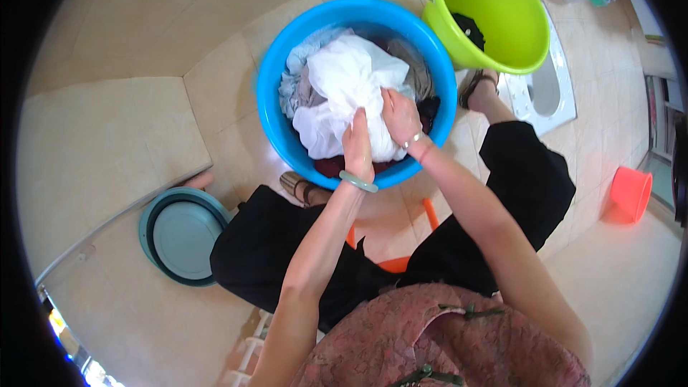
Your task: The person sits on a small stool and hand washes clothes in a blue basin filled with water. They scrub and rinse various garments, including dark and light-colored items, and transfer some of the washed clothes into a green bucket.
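A bunched white cloth (pixel 351 72) lies on top of the laundry in a round blue tub (pixel 271 111). My left hand (pixel 357 147), with a pale green bangle at its wrist, grips the near middle of the cloth. Just to its right, my right hand (pixel 401 118) has its fingers closed on the same cloth, gathering it into folds. Around the cloth lie light blue fabric (pixel 294 75), an olive-brown garment (pixel 414 64) and dark red fabric (pixel 331 166). The fingertips of both hands are partly sunk in the folds.
A lime-green bucket (pixel 512 7) with something black inside stands against the tub's far right side. Beside it is a white squat toilet (pixel 562 93). A grey-green basin (pixel 147 233) sits at the left, a coral-red bucket (pixel 631 193) at the right. An orange stool (pixel 393 265) is under me.
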Available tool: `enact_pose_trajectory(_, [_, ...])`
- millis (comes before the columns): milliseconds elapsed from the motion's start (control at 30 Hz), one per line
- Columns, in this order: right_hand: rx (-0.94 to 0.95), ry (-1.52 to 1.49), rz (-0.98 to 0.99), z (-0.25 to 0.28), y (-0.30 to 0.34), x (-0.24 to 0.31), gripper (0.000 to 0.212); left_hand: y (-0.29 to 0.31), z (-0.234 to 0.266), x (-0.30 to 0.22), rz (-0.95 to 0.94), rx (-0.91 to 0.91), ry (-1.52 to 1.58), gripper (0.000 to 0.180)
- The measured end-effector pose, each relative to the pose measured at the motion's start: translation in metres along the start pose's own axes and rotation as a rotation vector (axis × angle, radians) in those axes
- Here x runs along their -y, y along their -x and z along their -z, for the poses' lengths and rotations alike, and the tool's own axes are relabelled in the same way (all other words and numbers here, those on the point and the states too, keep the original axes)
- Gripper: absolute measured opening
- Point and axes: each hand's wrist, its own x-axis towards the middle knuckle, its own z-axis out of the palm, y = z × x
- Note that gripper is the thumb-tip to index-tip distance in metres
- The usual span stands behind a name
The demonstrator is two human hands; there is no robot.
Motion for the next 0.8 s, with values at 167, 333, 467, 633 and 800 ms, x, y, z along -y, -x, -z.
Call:
enact_pose_trajectory(167, [0.281, -0.18, -0.23, 0.024, 0.012, -0.047, 0.031, -0.004, 0.036, -0.006, -0.042, 0.166, -0.896, 0.051])
enact_pose_trajectory(333, [-0.08, 0.07, 0.026, 0.074, -0.025, -0.042, 0.025, 0.005, 0.055, -0.069, -0.258, -0.06, -1.15, 0.056])
enact_pose_trajectory(467, [-0.048, -0.106, -0.259, 0.043, -0.073, -0.041, 0.08, -0.079, 0.061, -0.063, -0.572, -0.055, -0.856, 0.067])
enact_pose_trajectory(633, [0.432, -0.075, -0.548, 0.025, -0.081, -0.026, 0.081, -0.103, 0.026, -0.047, -0.358, 0.059, -0.891, 0.065])
enact_pose_trajectory(800, [0.091, -0.444, -0.067, 0.042, -0.048, 0.026, 0.048, -0.044, 0.011, -0.097, -0.645, 0.215, -0.541, 0.059])
